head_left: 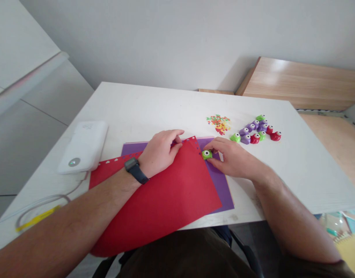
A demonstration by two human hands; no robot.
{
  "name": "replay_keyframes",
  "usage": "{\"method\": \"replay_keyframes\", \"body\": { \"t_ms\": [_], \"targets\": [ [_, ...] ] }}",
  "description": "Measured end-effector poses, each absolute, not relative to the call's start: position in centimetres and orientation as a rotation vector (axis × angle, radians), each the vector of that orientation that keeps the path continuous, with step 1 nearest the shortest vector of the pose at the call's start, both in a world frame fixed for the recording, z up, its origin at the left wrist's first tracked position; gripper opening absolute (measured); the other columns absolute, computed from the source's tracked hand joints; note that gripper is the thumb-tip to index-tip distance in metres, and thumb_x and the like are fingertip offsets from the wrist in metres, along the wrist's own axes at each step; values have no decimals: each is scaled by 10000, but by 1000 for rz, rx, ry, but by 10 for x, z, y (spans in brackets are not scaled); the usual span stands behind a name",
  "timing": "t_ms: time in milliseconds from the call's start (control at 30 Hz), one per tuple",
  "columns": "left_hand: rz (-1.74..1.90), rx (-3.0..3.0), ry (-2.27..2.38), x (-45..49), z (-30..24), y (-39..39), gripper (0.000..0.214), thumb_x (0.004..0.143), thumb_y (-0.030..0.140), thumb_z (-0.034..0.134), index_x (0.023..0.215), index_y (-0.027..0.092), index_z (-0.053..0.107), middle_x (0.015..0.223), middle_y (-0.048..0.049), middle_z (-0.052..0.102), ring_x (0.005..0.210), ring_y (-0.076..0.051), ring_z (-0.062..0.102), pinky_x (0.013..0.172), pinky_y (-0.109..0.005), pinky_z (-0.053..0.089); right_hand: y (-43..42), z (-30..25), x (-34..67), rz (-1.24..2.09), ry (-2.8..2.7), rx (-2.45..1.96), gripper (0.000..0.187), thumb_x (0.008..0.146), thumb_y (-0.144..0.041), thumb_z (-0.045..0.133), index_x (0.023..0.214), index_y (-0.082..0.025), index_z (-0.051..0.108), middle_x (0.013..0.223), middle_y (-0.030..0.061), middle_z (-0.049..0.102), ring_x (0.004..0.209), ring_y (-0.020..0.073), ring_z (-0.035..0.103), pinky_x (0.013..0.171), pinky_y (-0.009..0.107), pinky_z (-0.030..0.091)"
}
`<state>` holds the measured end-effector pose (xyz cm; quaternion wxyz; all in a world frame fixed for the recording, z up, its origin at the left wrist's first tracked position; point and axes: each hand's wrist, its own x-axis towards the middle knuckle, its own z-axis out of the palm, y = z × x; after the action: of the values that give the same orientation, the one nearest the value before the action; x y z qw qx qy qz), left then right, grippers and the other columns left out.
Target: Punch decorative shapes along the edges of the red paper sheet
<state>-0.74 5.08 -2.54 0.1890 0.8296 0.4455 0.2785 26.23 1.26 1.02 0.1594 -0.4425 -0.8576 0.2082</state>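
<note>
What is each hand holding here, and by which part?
The right hand pinches a green craft punch by its sides; the left hand grips a red paper sheet at its punched top edge.

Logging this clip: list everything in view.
green craft punch: 1, green, in right hand
craft punches: about eleven, green, purple, red, on table
paper punch-outs: many, mixed colours, on table
purple paper sheet: 1, purple, on table
red paper sheet: 1, red, on purple paper sheet
corded device: 1, white, on table's left
table: 1, white, under all these
wooden board: 1, light brown, behind table
wristwatch: 1, black, above left hand
left hand: 1, on red paper sheet
right hand: 1, holding green craft punch
</note>
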Motion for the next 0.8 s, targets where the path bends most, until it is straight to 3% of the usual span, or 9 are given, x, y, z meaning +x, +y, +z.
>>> {"method": "replay_keyframes", "body": {
  "t_ms": [800],
  "targets": [
    [880, 2200, 1258, -2, -22, 53, 291, 951, 146, 559, 1226, 184, 646, 1018, -54, 750, 971, -221, 709, 979, -414, 566, 14, 11, 262, 650, -2497, -1145, 268, 949, -164, 692, 1195, -262, 734, 1139, 76, 749, 1063, 249, 680, 951, 418, 561]
  ]
}}
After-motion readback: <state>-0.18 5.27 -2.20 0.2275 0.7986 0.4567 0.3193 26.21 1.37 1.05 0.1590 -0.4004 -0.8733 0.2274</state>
